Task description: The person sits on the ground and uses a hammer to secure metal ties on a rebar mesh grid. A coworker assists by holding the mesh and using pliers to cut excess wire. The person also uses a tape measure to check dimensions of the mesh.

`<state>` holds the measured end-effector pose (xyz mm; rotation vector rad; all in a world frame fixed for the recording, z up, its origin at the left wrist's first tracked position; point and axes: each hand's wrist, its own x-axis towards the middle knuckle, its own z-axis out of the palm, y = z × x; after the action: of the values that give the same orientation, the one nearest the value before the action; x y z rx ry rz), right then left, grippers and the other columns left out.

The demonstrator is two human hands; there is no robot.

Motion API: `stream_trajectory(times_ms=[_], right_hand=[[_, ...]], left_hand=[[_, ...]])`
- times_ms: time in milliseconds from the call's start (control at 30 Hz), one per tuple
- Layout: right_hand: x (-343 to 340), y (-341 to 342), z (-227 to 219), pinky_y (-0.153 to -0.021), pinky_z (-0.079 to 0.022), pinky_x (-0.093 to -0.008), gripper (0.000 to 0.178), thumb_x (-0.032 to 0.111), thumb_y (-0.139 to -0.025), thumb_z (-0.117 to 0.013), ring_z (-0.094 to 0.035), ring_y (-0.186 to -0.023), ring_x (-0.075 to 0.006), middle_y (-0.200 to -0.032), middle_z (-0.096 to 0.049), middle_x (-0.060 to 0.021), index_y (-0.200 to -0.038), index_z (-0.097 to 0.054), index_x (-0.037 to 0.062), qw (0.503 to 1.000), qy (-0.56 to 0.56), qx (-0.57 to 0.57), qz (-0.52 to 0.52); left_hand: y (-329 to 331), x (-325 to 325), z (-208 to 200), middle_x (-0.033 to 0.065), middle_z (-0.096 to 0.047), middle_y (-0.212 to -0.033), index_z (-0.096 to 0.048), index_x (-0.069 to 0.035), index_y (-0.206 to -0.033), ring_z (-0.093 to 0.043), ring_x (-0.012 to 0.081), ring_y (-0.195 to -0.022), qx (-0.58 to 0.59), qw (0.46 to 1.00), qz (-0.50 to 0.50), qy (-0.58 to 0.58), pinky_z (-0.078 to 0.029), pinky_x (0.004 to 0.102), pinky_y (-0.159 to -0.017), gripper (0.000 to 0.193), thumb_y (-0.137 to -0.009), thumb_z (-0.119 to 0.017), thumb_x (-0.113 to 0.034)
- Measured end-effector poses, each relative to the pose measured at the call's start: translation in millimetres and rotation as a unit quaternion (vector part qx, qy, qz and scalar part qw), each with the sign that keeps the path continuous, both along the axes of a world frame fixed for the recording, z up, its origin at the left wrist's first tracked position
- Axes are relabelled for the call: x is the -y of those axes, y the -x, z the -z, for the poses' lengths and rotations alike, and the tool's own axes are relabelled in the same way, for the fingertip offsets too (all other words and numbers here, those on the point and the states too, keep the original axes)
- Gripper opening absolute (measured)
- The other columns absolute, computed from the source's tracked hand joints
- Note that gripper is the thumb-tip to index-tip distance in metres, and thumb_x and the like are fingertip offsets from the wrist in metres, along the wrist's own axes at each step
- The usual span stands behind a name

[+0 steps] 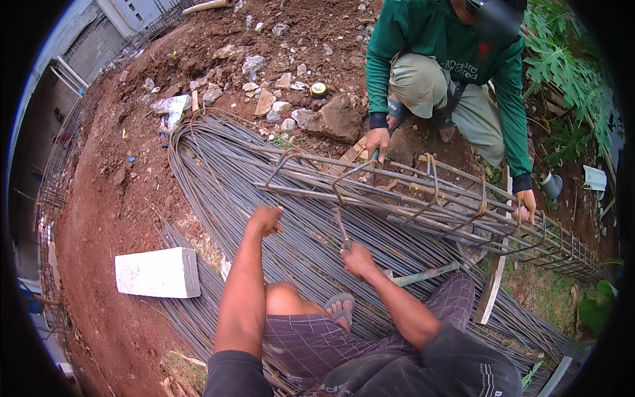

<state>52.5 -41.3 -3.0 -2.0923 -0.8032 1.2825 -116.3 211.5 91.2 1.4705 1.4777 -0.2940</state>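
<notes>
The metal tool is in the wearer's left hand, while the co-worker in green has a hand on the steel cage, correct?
Wrong hand: the head view shows the metal tool in the wearer's right hand. The co-worker in green does have a hand on the steel cage.

Head camera: worn on your head, left of a pair, looking steeply down and forward through a fisheye lens.
Your dark shirt (463, 360): closest, at the lower edge.
Steel bars (299, 246): mid-view, seen from above.
Co-worker (433, 46): farther off, upper right.
</notes>
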Motion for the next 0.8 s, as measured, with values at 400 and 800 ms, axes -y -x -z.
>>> stream_trajectory(times_ms=[400,800], right_hand=[[81,9,-12,-0.092,-0.046,-0.0491,0.053,0.029,-0.081,-0.071,-0.06,-0.101,-0.0398,-0.112,-0.061,-0.0148,-0.128,-0.054,0.0112,0.939,-0.076,0.264,-0.206],[120,-6,-12,-0.099,-0.034,-0.0483,0.061,0.039,-0.077,-0.073,-0.048,-0.118,-0.0295,-0.12,-0.056,-0.0129,-0.127,-0.057,0.0087,0.886,-0.094,0.415,-0.186]], left_hand=[[-37,6,71,0.0154,-0.071,-0.091,-0.062,-0.002,-0.122,-0.068,0.0233,-0.083,0.094,0.845,0.463,-0.249,-0.052,0.0356,-0.077,0.04,-0.092,-0.062,-0.029],[-163,75,115,0.0124,-0.052,-0.136,-0.049,-0.011,-0.131,-0.066,0.0306,-0.101,0.319,0.798,-0.477,0.183,-0.058,0.0391,-0.08,0.03,-0.103,-0.043,-0.017]])
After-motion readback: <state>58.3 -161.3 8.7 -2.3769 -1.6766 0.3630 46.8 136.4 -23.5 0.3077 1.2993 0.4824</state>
